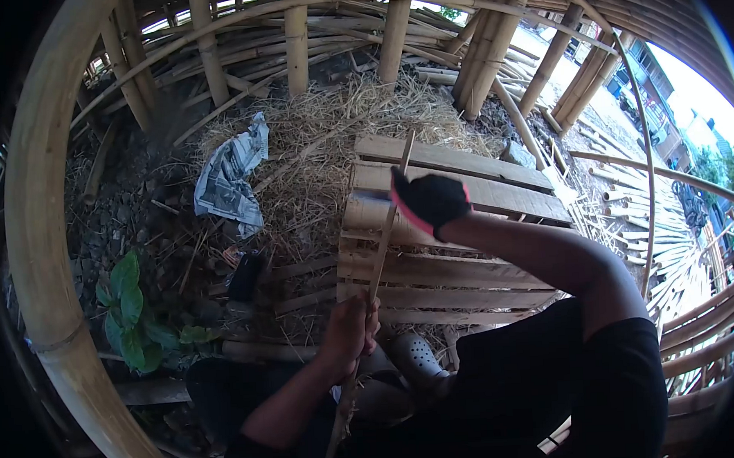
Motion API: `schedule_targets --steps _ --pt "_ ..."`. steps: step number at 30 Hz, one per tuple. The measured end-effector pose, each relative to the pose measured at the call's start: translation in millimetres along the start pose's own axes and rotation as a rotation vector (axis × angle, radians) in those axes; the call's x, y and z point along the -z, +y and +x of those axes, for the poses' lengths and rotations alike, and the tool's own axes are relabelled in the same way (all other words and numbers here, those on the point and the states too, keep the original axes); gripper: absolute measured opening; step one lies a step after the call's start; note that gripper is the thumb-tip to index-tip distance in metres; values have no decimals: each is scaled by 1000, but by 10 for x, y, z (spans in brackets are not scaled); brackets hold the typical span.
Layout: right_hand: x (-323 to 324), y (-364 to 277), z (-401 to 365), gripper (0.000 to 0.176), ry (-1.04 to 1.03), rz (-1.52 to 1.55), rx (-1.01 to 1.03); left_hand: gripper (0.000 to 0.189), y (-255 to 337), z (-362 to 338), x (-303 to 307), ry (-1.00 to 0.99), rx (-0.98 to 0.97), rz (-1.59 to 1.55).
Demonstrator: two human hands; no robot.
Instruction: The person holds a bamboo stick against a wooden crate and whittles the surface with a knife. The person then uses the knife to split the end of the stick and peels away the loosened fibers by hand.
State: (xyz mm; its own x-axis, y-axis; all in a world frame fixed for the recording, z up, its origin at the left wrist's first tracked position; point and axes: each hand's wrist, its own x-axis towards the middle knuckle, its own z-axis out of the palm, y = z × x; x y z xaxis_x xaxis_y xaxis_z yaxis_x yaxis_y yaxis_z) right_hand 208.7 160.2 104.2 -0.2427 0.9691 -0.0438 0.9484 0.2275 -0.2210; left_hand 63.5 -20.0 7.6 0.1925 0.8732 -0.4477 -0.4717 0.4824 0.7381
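So the left hand [349,328] is bare and wrapped tight around a long, thin strip of bamboo or wood [382,257], holding it down in the lower middle of the view. The strip slants up and away from that fist to a narrow tip just past the right hand [431,203]. The other way, it drops below the left hand, past the person's legs, and out of view at the bottom.

The right hand has a black glove with pinkish-red along the edge, and it's overlapping the strip near the far tip. Looks like it's right up against it, but I honestly can't tell if the fingers are closed around it or what's tucked under the palm.

Under the right hand and off to its right there's a slatted wooden platform [459,267]. Just below and right of the left hand you can see a light-coloured clog [418,356] with little holes in it.

Up and left of the left hand, a crumpled sheet of newspaper [232,173] sits by a bunch of loose straw [311,174]. Closer in on that side is a small dark thing [246,275], too murky to identify, and well left of the hand there's a leafy green plant [127,305]. Way farther left, a fat bamboo pole [42,243] curves down the edge of the view.
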Motion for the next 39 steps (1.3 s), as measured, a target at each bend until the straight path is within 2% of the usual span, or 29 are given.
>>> schedule_targets --steps 1,2,4,7,10,12,14,15,16,18,21,23,24,26,29,30,32,33,34,35,36,37,39 --pt "-234 -40 -144 73 64 -127 -10 35 -3 -10 -14 11 5 -5" --pt "-291 -98 -265 72 261 -138 28 35 2 -11 -26 20 10 -5" --pt "-78 -62 -59 72 26 -216 74 35 -1 -3 -18 8 4 -5" --pt "-18 105 244 74 73 -41 -29 35 7 -21 -10 4 5 -8" --pt "-99 -135 -274 74 -49 -156 53 35 -16 -8 -4 2 -10 -6" --pt "-121 -137 -279 75 -33 -143 49 36 -7 11 11 -8 -22 10" --pt "20 -80 -73 76 -143 37 17 37 12 20 35 -47 19 -5" --pt "208 -109 -4 71 -288 81 -85 37 8 22 46 -48 22 -3" --pt "42 93 156 65 -218 320 -5 37 -7 16 58 -58 17 9" --pt "9 215 308 59 -262 549 -41 38 -9 12 92 -64 4 20" --pt "-116 285 418 56 -186 686 -98 42 -14 43 140 -120 53 82" --pt "-128 359 552 55 -161 664 -90 45 -70 106 157 -195 -79 46" --pt "-104 388 626 54 -135 643 -83 45 -54 126 188 -195 -78 47" --pt "60 374 729 55 -88 788 -94 46 0 146 297 -333 9 81" --pt "102 483 993 59 43 883 -57 44 77 59 392 -392 89 129" --pt "217 423 921 59 46 883 -55 44 120 8 372 -392 88 131" --pt "546 230 671 60 -250 681 -167 41 201 -84 338 -324 121 105" --pt "528 298 709 57 -287 647 -138 41 196 -75 338 -323 121 107" --pt "496 353 728 57 -289 647 -137 40 179 -67 332 -204 106 104" --pt "454 398 736 57 -233 621 -39 39 166 -61 330 -83 90 98" --pt "432 428 738 57 -178 594 58 39 170 -53 335 -80 91 94" --pt "429 470 747 48 -226 653 55 39 180 -45 337 -65 80 71" --pt "329 586 803 42 -218 641 71 38 158 -17 371 -49 72 47"
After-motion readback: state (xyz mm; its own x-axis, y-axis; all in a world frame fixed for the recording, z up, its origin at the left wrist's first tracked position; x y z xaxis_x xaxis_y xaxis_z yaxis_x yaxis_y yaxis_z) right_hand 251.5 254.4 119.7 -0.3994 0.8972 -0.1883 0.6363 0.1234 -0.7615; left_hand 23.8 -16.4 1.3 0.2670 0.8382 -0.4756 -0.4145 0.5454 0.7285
